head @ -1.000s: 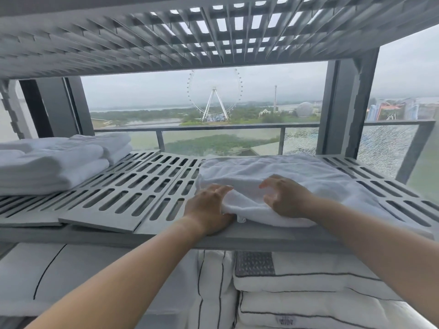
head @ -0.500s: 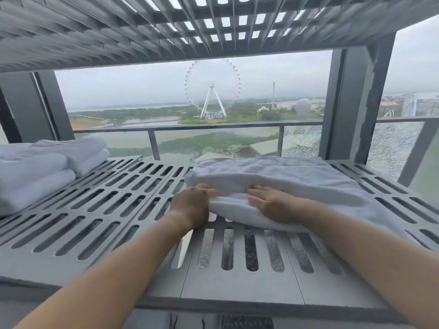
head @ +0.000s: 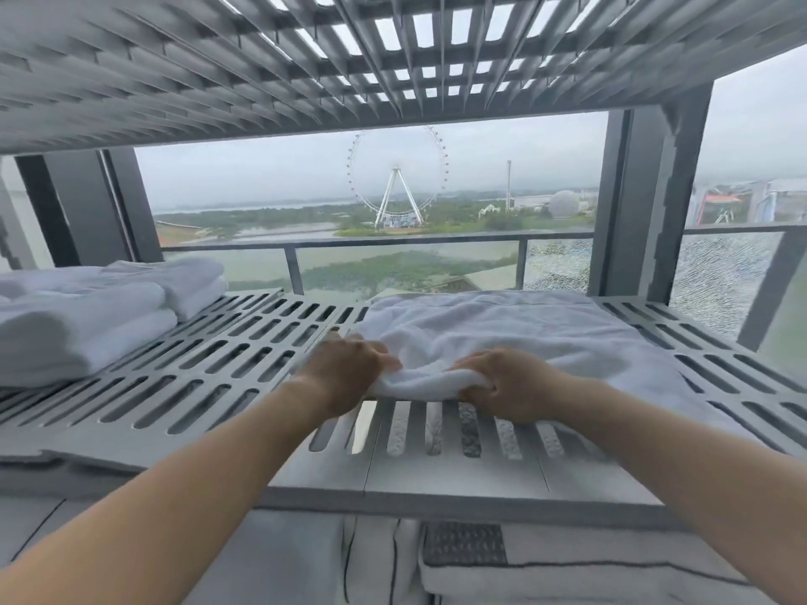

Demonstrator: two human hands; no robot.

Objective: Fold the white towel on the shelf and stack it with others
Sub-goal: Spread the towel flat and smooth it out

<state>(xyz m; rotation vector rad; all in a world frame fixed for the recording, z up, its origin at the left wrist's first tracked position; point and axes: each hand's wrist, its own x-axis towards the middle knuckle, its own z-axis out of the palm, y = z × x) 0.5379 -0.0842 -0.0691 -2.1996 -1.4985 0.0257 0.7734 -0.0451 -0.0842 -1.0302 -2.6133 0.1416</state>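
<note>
White towel (head: 502,334) lies spread and rumpled on the right half of the slatted shelf (head: 218,369). Our left grip (head: 345,377) and right grip (head: 506,388) each clutch its near edge, fingers curled into the cloth. We judge folding barely started, with no clean fold showing. Left to do: fold it down, then move it onto the folded stack (head: 87,325) at the shelf's left end.

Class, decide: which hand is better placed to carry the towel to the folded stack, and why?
Probably the left hand: it grips the near edge of the white towel, on the side facing the folded towels. The right hand would have to cross over.
</note>
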